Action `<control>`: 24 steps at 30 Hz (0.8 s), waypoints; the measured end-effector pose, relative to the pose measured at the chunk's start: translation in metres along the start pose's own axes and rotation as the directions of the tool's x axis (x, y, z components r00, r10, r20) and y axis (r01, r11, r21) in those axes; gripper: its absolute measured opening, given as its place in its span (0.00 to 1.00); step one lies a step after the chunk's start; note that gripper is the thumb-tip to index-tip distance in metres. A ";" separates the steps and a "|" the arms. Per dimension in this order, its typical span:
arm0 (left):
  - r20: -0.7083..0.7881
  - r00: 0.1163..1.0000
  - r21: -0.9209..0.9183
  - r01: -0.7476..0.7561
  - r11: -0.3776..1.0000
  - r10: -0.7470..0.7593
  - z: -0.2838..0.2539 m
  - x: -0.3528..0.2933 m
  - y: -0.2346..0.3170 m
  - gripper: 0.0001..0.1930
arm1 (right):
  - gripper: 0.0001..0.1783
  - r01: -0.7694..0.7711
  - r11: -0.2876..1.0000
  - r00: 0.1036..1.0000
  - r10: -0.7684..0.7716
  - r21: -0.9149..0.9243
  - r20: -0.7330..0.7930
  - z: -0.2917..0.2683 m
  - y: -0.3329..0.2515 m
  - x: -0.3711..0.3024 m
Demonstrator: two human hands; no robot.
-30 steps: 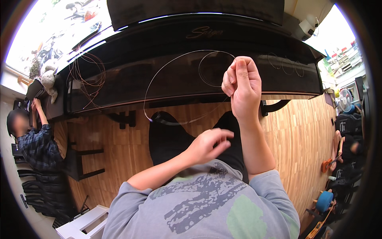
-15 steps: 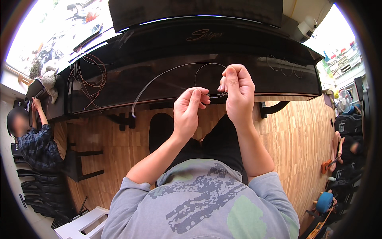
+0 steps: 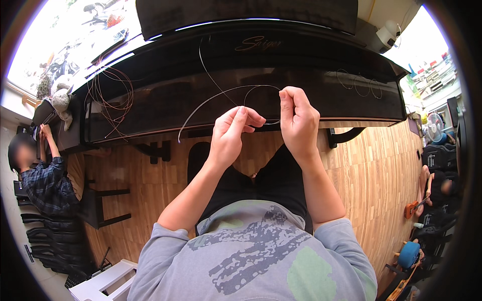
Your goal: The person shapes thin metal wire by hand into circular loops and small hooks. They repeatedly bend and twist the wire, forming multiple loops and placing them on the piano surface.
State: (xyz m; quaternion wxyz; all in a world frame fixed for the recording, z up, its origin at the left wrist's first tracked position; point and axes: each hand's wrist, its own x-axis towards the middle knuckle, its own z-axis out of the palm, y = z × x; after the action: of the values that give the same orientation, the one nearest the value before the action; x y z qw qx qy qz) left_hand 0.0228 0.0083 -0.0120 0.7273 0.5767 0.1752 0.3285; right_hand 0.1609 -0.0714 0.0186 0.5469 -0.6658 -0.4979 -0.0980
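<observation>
A thin silvery wire string (image 3: 216,94) curves in a loop between my two hands, in front of the black piano. My left hand (image 3: 227,136) pinches it between thumb and fingers. My right hand (image 3: 300,119), a little farther right, has its thumb pressed to the curled index finger with the string running into the pinch. One end arcs out to the left and droops beyond my left hand. Another length slants up and left across the piano front from near my left fingertips. The exact spots where the fingers grip are hidden.
Loose coils of copper-coloured string (image 3: 131,95) lie on the piano (image 3: 321,108) at left, thinner silvery coils (image 3: 359,89) at right. A person in a plaid shirt (image 3: 45,178) sits at far left. Another person holds a ukulele (image 3: 411,209) at far right, below a fan (image 3: 435,128).
My left hand has shifted slightly left and my right hand slightly down. The string's drooping end has swung right, and a length now slants up across the piano front.
</observation>
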 end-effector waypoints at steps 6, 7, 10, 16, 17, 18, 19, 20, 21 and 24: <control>0.001 1.000 -0.076 -0.027 0.997 0.027 0.000 0.002 0.001 0.18 | 0.01 0.020 0.998 1.000 -0.021 -0.056 -0.014 0.001 0.002 -0.001; 0.008 1.000 -0.101 -0.029 0.994 0.030 0.001 0.002 0.000 0.18 | 0.01 0.023 0.998 1.000 -0.024 -0.060 -0.016 0.002 0.002 -0.001; 0.006 0.999 -0.244 -0.038 0.969 0.040 0.005 0.004 -0.005 0.16 | 0.01 0.004 0.999 1.000 -0.005 -0.048 -0.019 0.004 0.002 -0.003; 0.036 0.996 -0.667 0.084 0.740 -0.081 0.012 0.010 -0.006 0.14 | 0.03 -0.023 0.999 0.999 0.024 -0.046 0.039 0.010 -0.002 -0.014; 0.075 0.993 -0.717 0.118 0.687 -0.091 0.011 0.011 -0.008 0.15 | 0.03 -0.039 0.998 0.998 0.042 -0.047 0.054 0.009 -0.003 -0.015; -0.017 0.983 -0.682 0.121 0.721 -0.181 0.018 0.011 -0.001 0.14 | 0.04 -0.045 0.998 0.996 0.049 -0.046 0.072 0.008 -0.004 -0.016; -0.013 0.985 -0.680 0.118 0.724 -0.173 0.017 0.011 -0.003 0.14 | 0.04 -0.042 0.998 0.996 0.046 -0.057 0.077 0.008 -0.004 -0.017; -0.010 0.986 -0.677 0.114 0.727 -0.165 0.014 0.012 -0.007 0.14 | 0.04 -0.038 0.997 0.996 0.044 -0.067 0.082 0.008 -0.004 -0.017; -0.006 0.988 -0.675 0.111 0.729 -0.156 0.011 0.014 -0.008 0.14 | 0.04 -0.034 0.996 0.995 0.041 -0.079 0.087 0.008 -0.004 -0.018; 0.048 0.972 -0.553 0.217 0.804 -0.229 0.003 0.016 -0.002 0.14 | 0.04 -0.023 0.992 0.994 0.036 -0.123 0.107 0.009 0.000 -0.021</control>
State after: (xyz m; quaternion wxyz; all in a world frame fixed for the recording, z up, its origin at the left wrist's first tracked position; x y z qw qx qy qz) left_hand 0.0371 0.0171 -0.0112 0.8947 0.3127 0.1466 0.2833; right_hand 0.1470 -0.0758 0.0015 0.4786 -0.7096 -0.5103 -0.0836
